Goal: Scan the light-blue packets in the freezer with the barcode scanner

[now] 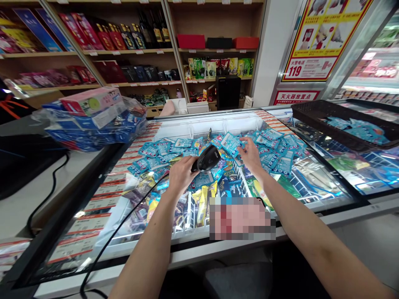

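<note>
head view, near edge first: a pixelated patch (241, 218) masks part of the freezer (190, 256) rim, and both forearms are cut off by the frame. beyond, the left hand (181, 174) wraps the handle of a black scanner (209, 158) — that handle mostly hidden — with its cable (124, 223) trailing near left. the right hand (249, 154) pinches the right edge of a blue packet (230, 142) over the glass; more blue packets (282, 162) overlap around it, print too small to read. far right, a dark basket (313, 123) holds similar ones; farthest, shelves (215, 18) run out of frame.
</note>
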Demonstrator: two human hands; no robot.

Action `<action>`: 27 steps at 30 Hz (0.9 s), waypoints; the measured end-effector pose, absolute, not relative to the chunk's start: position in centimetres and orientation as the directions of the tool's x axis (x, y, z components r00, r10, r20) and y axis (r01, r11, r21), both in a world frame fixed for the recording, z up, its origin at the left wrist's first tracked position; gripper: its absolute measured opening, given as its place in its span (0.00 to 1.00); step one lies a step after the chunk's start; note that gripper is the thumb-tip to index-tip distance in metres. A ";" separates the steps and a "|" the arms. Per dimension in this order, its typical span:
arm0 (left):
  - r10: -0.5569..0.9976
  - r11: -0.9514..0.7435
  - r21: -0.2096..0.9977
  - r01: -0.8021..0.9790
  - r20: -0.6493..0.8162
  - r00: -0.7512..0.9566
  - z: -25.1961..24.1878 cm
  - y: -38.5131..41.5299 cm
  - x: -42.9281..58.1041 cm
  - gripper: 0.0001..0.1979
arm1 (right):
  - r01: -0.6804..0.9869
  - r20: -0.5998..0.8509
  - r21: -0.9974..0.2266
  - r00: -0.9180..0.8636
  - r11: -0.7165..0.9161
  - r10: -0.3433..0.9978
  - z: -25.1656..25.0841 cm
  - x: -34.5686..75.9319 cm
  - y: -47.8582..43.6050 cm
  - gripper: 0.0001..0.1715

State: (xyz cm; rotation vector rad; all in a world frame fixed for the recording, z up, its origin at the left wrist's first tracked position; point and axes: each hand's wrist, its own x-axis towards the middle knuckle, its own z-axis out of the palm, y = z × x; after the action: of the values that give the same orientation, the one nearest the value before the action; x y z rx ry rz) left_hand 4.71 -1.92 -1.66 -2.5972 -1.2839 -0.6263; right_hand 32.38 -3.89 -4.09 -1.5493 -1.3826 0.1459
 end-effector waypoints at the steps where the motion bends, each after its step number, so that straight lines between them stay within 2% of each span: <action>1: 0.711 -0.615 0.021 0.788 0.448 0.542 -1.7 -1.9 4.7 0.17 | 0.663 0.506 -0.728 0.351 0.173 0.788 -4.0 32.5 -4.0 0.22; 8: 0.675 -0.631 -0.010 0.776 0.485 0.556 -1.7 -1.9 4.5 0.17 | 0.491 0.449 -0.850 0.483 0.192 0.752 -4.0 34.6 -3.7 0.19; 15: 0.683 -0.602 -0.023 0.798 0.503 0.529 -2.0 -1.7 4.5 0.17 | 0.405 0.377 -0.900 0.546 0.158 0.748 -5.2 37.0 -2.5 0.28; 22: 0.699 -0.576 -0.026 0.817 0.502 0.509 -1.9 -1.2 4.1 0.17 | 0.471 0.380 -0.875 0.518 0.115 0.766 -5.1 37.2 -2.2 0.30; 27: 0.751 -0.493 -0.016 0.870 0.497 0.435 -1.1 -0.8 3.7 0.18 | 0.663 0.459 -0.749 0.492 0.024 0.740 -4.7 37.3 -2.2 0.27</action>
State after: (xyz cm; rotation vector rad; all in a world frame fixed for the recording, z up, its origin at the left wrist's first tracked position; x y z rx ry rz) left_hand 3.69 -0.79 -1.15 -2.4202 -1.4035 -0.6324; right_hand 37.30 -2.20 -4.74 -1.6805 -1.2103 0.0912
